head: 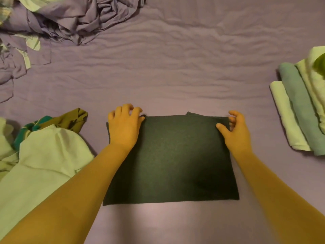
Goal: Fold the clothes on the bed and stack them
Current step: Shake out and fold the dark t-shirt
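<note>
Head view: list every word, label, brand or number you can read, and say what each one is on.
No readable text anywhere.
Dark folded garment, with the left hand and right hand at its far corners: plain.
Folded stack: no visible tags.
Unfolded clothes: patterned piece, but no letters.

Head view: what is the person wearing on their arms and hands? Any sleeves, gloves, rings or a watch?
Nothing shows. Both forearms are bare up to the frame's lower edge, with no sleeve or cuff in view. The left hand and right hand wear no gloves, and no watch, bracelet or ring is visible on the wrists or fingers. Any sleeve would lie above the elbows, out of frame.
</note>
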`<action>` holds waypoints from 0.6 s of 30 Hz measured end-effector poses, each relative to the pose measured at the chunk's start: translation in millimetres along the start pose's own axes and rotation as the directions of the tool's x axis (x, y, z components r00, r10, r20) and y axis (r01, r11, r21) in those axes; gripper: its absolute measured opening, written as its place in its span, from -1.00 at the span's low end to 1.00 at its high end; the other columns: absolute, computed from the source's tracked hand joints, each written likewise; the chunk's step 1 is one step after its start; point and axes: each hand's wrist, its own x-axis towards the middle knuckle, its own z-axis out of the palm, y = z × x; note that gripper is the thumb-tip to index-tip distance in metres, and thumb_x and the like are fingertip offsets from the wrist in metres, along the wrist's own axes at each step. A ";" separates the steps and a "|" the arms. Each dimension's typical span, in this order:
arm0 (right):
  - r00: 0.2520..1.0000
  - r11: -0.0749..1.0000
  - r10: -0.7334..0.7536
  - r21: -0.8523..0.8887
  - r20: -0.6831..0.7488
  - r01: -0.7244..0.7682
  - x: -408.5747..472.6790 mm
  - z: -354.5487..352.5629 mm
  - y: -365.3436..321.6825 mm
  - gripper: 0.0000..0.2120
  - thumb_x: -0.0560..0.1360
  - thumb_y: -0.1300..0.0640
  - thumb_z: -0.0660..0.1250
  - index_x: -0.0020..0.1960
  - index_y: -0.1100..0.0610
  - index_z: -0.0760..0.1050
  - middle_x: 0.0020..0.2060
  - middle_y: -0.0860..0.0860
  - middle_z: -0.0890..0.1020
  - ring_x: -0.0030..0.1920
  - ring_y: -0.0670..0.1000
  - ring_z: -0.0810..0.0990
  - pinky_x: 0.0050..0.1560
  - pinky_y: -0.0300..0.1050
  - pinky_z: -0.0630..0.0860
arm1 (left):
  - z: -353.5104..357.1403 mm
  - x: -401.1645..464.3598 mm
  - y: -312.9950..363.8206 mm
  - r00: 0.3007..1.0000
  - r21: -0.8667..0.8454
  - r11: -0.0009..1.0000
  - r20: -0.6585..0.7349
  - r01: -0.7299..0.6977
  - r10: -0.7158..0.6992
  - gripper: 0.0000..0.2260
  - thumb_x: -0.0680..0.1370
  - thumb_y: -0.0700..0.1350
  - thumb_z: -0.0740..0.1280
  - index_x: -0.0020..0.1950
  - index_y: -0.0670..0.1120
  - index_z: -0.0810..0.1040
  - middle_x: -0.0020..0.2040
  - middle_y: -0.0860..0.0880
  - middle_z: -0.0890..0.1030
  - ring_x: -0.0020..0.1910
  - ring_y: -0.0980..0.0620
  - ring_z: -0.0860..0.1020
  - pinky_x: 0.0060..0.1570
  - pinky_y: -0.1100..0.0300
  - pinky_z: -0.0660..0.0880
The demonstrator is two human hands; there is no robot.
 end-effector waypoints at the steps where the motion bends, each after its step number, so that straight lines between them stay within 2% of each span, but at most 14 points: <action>1: 1.000 0.998 0.024 -0.050 0.017 -0.024 -0.9 3.0 3.4 -0.42 0.50 0.17 0.37 0.44 0.14 0.23 0.35 0.08 0.41 0.32 0.07 0.40 0.30 -0.09 0.33 | 2.6 -1.5 4.5 1.000 0.034 0.999 0.025 0.006 -0.007 -0.69 0.51 -0.05 0.38 0.20 -0.16 0.55 0.21 -0.28 0.52 0.17 -0.33 0.48 0.18 -0.23 0.34; 2: 0.999 0.994 0.039 -0.100 0.023 -0.037 -4.1 6.0 7.6 -0.37 0.49 0.14 0.38 0.47 0.15 0.19 0.40 0.09 0.37 0.37 0.10 0.36 0.36 -0.02 0.30 | 5.5 -6.7 9.7 0.999 0.066 0.998 0.052 -0.002 -0.001 -0.60 0.51 0.00 0.35 0.30 -0.14 0.50 0.34 -0.29 0.43 0.32 -0.34 0.39 0.32 -0.30 0.19; 3: 0.999 0.989 0.044 -0.144 0.014 -0.041 -9.4 8.6 12.5 -0.35 0.49 0.11 0.38 0.48 0.16 0.17 0.40 0.11 0.36 0.38 0.13 0.34 0.37 0.04 0.30 | 9.5 -15.1 15.9 0.997 0.088 0.996 0.075 -0.025 0.018 -0.53 0.52 0.04 0.31 0.38 -0.13 0.44 0.42 -0.29 0.34 0.40 -0.33 0.29 0.36 -0.32 0.07; 5: 0.998 0.973 0.053 -0.222 -0.020 -0.056 -23.7 13.5 20.3 -0.32 0.49 0.04 0.37 0.50 0.16 0.15 0.40 0.13 0.36 0.37 0.16 0.34 0.35 0.11 0.33 | 18.5 -39.3 29.3 0.991 0.090 0.993 0.114 -0.081 0.071 -0.49 0.57 0.12 0.19 0.47 -0.08 0.32 0.50 -0.24 0.22 0.48 -0.28 0.16 0.40 -0.35 0.01; 7: 0.997 0.955 0.071 -0.284 -0.041 -0.080 -37.2 17.7 24.8 -0.32 0.51 0.00 0.33 0.51 0.14 0.11 0.40 0.14 0.33 0.37 0.17 0.34 0.30 0.14 0.35 | 31.4 -64.5 39.9 0.978 0.060 0.992 0.183 -0.111 0.098 -0.45 0.59 0.23 0.05 0.51 -0.01 0.23 0.53 -0.19 0.16 0.50 -0.24 0.09 0.39 -0.35 0.00; 11: 0.997 0.936 0.071 -0.342 -0.042 -0.082 -50.0 21.3 29.7 -0.36 0.54 -0.04 0.27 0.51 0.12 0.10 0.37 0.14 0.37 0.31 0.18 0.41 0.17 0.13 0.44 | 51.3 -86.1 50.0 0.935 0.050 0.995 0.350 -0.086 0.063 -0.35 0.55 0.38 -0.15 0.55 0.07 0.07 0.55 -0.14 0.09 0.52 -0.24 0.02 0.38 -0.34 -0.06; 15: 0.999 0.937 0.047 -0.347 0.007 -0.042 -55.6 13.2 32.1 -0.40 0.54 -0.03 0.28 0.50 0.08 0.15 0.34 0.10 0.43 0.28 0.17 0.45 0.19 0.14 0.44 | 46.3 -80.9 51.5 0.881 0.076 0.994 0.472 -0.078 0.034 -0.33 0.46 0.41 -0.35 0.48 0.13 -0.36 0.52 -0.09 -0.32 0.49 -0.19 -0.33 0.40 -0.31 -0.29; 16: 0.999 0.943 0.036 -0.332 0.031 -0.024 -58.4 10.8 29.7 -0.40 0.54 -0.01 0.28 0.50 0.08 0.15 0.35 0.09 0.43 0.29 0.17 0.44 0.23 0.15 0.44 | 41.2 -78.5 53.7 0.867 0.079 0.994 0.497 -0.070 0.021 -0.33 0.45 0.41 -0.35 0.47 0.13 -0.40 0.51 -0.09 -0.36 0.48 -0.19 -0.37 0.41 -0.30 -0.30; 18: 0.996 0.959 -0.003 -0.280 0.089 0.028 -64.7 8.0 21.0 -0.36 0.54 0.05 0.30 0.52 0.07 0.11 0.41 0.08 0.37 0.36 0.16 0.39 0.32 0.16 0.38 | 26.2 -73.7 62.3 0.851 0.023 1.000 0.525 0.002 -0.014 -0.33 0.50 0.38 -0.25 0.52 0.11 -0.30 0.54 -0.09 -0.30 0.50 -0.17 -0.34 0.43 -0.26 -0.29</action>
